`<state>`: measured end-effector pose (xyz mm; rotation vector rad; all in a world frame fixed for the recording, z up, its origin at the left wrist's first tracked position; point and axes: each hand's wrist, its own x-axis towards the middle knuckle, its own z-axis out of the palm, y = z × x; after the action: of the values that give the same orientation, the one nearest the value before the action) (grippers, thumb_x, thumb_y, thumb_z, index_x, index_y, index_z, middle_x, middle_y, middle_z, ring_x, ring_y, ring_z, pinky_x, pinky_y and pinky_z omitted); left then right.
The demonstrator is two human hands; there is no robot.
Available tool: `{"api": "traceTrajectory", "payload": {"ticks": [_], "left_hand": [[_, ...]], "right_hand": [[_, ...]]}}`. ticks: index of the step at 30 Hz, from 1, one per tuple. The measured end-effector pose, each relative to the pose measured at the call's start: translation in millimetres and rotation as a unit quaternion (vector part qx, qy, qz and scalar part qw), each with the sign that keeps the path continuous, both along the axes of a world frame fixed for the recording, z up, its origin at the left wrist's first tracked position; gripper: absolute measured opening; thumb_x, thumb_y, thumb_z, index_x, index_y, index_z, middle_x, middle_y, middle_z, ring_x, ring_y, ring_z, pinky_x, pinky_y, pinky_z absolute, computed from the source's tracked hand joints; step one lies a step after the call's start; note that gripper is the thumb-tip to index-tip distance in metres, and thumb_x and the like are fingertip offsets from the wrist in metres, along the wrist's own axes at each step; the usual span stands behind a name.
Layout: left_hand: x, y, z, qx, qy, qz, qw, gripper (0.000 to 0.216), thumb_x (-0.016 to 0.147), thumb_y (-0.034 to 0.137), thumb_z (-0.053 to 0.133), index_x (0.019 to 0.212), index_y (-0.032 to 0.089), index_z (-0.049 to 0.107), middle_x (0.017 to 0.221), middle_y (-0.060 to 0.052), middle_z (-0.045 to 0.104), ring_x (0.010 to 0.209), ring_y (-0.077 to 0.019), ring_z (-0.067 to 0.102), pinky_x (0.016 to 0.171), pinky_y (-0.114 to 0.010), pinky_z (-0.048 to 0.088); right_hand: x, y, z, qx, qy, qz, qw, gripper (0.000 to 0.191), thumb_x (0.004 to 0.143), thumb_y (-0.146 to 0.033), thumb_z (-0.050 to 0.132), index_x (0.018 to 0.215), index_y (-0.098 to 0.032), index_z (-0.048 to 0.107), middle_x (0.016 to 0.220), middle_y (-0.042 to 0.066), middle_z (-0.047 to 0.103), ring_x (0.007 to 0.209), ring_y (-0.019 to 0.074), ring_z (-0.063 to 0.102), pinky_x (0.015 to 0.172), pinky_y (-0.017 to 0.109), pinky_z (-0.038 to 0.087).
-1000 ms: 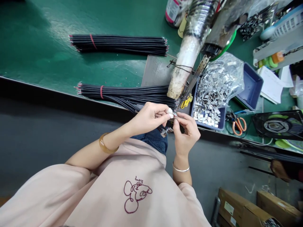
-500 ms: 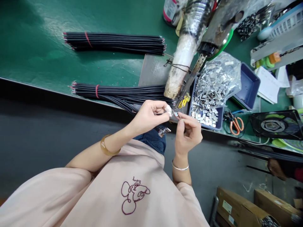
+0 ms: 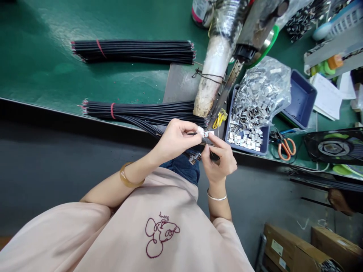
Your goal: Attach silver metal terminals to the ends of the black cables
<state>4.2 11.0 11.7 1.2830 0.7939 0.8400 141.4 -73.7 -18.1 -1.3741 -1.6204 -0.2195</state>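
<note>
Orange-handled hand tool [image 3: 287,148], near edge of green-topped bench [image 3: 42,71]. Square black-framed fan [image 3: 334,147], to its right. White paper sheets [image 3: 326,96], beyond the fan. Pink-and-white-labelled container [image 3: 200,14], far side. Brown cardboard boxes [image 3: 283,236], lower right.

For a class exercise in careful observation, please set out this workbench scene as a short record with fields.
Left hand: fingers pinched at a small metal part
Right hand: at or near the same part; grip unclear
Upper cable bundle: black, red-banded, on the green bench
Lower cable bundle: black, red-banded, some cables splayed
Blue tray: loose metal pieces inside, clear bag of more above
Orange-handled tool: right of that tray
</note>
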Motion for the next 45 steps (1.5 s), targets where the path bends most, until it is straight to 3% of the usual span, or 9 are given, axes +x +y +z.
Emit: {"api": "traceTrajectory", "payload": {"ticks": [5,12,24,32,36,45], "left_hand": [[4.2,-2.1,-2.4,0.009,0.005,0.037,0.999,0.011,0.071,0.016,0.062,0.063,0.01,0.066,0.059,0.003,0.05,0.054,-0.0049,0.037,0.05,-0.018,0.029],[8.8,-4.6,-4.5,0.024,0.03,0.082,0.996,0.014,0.073,0.02,0.065,0.062,0.011,0.067,0.058,0.001,0.053,0.054,-0.0063,0.038,0.05,-0.019,0.031],[9.1,-5.4,-3.2,0.023,0.021,0.088,0.996,0.015,0.074,0.021,0.064,0.063,0.011,0.066,0.055,0.004,0.036,0.053,-0.0049,0.024,0.047,-0.021,0.017],[7.7,-6.5,-0.6,0.018,0.036,0.066,0.997,0.012,0.073,0.019,0.063,0.065,0.011,0.066,0.057,0.004,0.039,0.054,-0.0049,0.025,0.048,-0.02,0.019],[8.2,-7.1,-2.1,0.041,0.054,0.073,0.995,0.013,0.074,0.019,0.062,0.063,0.012,0.062,0.057,0.005,0.033,0.056,-0.0053,0.023,0.049,-0.02,0.018],[7.9,-9.3,-0.6,0.056,0.07,0.083,0.993,0.012,0.075,0.019,0.061,0.067,0.012,0.064,0.057,0.005,0.032,0.055,-0.0059,0.023,0.049,-0.022,0.017]], "right_hand": [[0.8,4.1,-1.2,-0.022,0.058,0.011,0.998,0.014,0.093,-0.013,0.062,0.099,-0.025,0.059,0.128,0.007,0.072,0.098,0.0195,0.078,0.08,0.035,0.069],[-1.2,11.7,8.4,-0.026,0.037,-0.01,0.999,0.013,0.092,-0.011,0.065,0.096,-0.023,0.061,0.118,0.005,0.076,0.099,0.0184,0.077,0.083,0.031,0.067],[-5.6,13.3,13.5,-0.024,0.017,-0.018,0.999,0.015,0.09,-0.009,0.066,0.092,-0.022,0.06,0.119,0.007,0.075,0.099,0.0189,0.077,0.082,0.031,0.068],[-5.9,10.0,14.8,-0.024,0.022,-0.034,0.999,0.015,0.087,-0.009,0.069,0.089,-0.022,0.062,0.111,0.006,0.077,0.098,0.0176,0.076,0.082,0.03,0.067],[-4.1,11.5,14.1,-0.024,0.008,-0.046,0.999,0.013,0.088,-0.01,0.069,0.091,-0.022,0.064,0.106,0.003,0.078,0.096,0.0164,0.076,0.079,0.028,0.065],[-7.2,10.8,17.6,-0.02,0.025,-0.046,0.998,0.013,0.087,-0.01,0.071,0.091,-0.021,0.066,0.109,0.004,0.077,0.097,0.0168,0.076,0.082,0.03,0.065]]}}
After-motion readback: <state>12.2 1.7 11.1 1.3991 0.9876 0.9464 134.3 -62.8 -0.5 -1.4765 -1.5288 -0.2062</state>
